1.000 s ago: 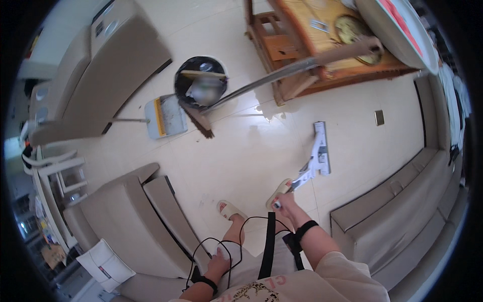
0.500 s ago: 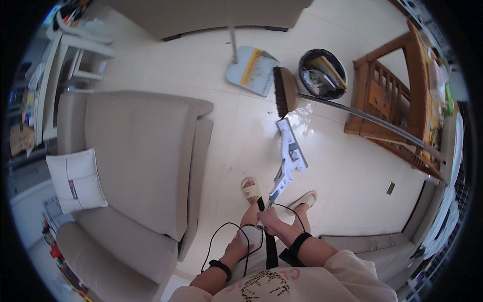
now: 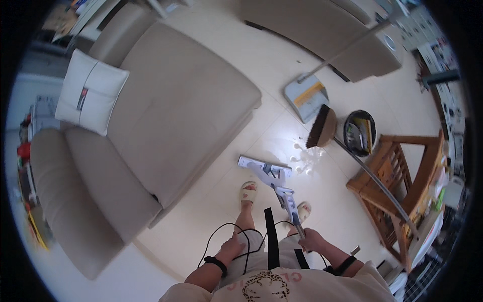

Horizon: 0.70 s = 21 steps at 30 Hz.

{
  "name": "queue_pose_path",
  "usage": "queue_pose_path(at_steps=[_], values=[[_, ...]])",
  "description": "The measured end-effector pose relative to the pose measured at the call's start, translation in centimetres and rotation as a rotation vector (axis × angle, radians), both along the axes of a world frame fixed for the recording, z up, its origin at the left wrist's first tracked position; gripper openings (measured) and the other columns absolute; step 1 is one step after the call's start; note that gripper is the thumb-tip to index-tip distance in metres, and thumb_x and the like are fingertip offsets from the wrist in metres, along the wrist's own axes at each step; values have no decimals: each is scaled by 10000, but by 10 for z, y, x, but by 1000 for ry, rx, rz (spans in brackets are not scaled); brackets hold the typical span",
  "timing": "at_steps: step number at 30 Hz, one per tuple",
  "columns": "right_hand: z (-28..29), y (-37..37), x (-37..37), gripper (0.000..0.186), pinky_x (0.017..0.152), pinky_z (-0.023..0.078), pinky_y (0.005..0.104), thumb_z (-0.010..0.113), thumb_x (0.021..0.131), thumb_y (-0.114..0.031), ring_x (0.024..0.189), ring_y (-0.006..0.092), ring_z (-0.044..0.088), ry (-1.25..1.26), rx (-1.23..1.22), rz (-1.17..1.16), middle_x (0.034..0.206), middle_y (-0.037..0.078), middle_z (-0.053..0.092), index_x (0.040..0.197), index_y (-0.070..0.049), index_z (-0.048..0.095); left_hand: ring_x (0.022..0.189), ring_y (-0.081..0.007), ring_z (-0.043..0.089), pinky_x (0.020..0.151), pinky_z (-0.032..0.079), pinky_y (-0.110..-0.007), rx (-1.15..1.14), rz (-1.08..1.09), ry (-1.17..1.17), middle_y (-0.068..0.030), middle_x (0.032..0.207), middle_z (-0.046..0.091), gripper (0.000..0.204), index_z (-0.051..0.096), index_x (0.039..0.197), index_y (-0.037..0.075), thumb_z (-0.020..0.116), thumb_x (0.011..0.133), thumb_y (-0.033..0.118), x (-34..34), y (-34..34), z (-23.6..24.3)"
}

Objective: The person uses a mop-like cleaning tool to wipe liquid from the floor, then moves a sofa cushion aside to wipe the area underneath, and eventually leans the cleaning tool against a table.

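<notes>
My right hand [image 3: 312, 240] is closed round the metal handle of a white and pale-lilac flat mop [image 3: 275, 181]. The mop leans away from me, its flat head [image 3: 256, 163] on the tiled floor ahead of my feet and set nearly crosswise. My left hand [image 3: 234, 246] hangs low beside my left thigh, near a looped black cable [image 3: 214, 234]; its fingers are too small and partly hidden to read. I wear cream slippers [image 3: 248, 194], standing with feet apart.
A grey-brown sofa [image 3: 186, 85] with a white cushion [image 3: 93, 93] fills the left. Ahead right are a dustpan [image 3: 308, 98], a broom [image 3: 327, 128] and a black-lined bin [image 3: 359, 133]. A wooden chair [image 3: 390, 176] is at right; another sofa piece [image 3: 312, 30] is at the back.
The view has turned, shifting the sofa and the floor things. The mop head has swung leftward, away from the broom, and now lies crosswise near my feet. My right hand has moved right.
</notes>
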State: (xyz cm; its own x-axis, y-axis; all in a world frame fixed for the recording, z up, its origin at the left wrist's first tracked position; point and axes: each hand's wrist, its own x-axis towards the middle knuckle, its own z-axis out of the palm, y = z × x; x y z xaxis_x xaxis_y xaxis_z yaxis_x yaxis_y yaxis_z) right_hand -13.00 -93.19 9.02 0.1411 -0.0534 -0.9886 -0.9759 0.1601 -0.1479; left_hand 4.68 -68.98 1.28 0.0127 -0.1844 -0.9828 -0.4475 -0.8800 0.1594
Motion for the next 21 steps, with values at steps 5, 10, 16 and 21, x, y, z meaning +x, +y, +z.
queue_pose_path(at_steps=[5, 10, 16, 21], values=[[12, -32, 5, 294, 453, 470, 296, 530, 662, -135, 498, 208, 570, -28, 103, 345, 550, 136, 543, 884, 43, 454, 839, -319, 543, 732, 427, -393, 84, 193, -103, -234, 907, 542, 750, 139, 1226, -46, 441, 739, 438, -40, -3, 1], [-24, -57, 10, 312, 590, 447, 379, 510, 640, -159, 642, 295, 571, -326, 70, 894, 657, 187, 555, 843, 60, 421, 908, -384, 487, 754, 406, -441, 119, 313, -249, -262, 1074, 429, 638, 236, 1226, 31, 392, 750, 425, -173, 11, -19], [-78, -26, 51, 284, 604, 429, 437, 485, 639, -92, 715, 335, 555, -601, 31, 1060, 761, 204, 554, 886, 34, 422, 926, -386, 476, 790, 378, -444, 166, 525, -208, -233, 1049, 453, 684, 154, 1247, 39, 423, 740, 411, -214, -29, 17], [-155, 11, 63, 217, 582, 453, 391, 448, 717, -125, 675, 291, 571, -751, -227, 1183, 694, 149, 572, 892, 4, 454, 950, -363, 472, 794, 375, -445, 340, 654, -77, -220, 1074, 450, 710, 119, 1253, 41, 436, 741, 417, -290, -15, 32]])
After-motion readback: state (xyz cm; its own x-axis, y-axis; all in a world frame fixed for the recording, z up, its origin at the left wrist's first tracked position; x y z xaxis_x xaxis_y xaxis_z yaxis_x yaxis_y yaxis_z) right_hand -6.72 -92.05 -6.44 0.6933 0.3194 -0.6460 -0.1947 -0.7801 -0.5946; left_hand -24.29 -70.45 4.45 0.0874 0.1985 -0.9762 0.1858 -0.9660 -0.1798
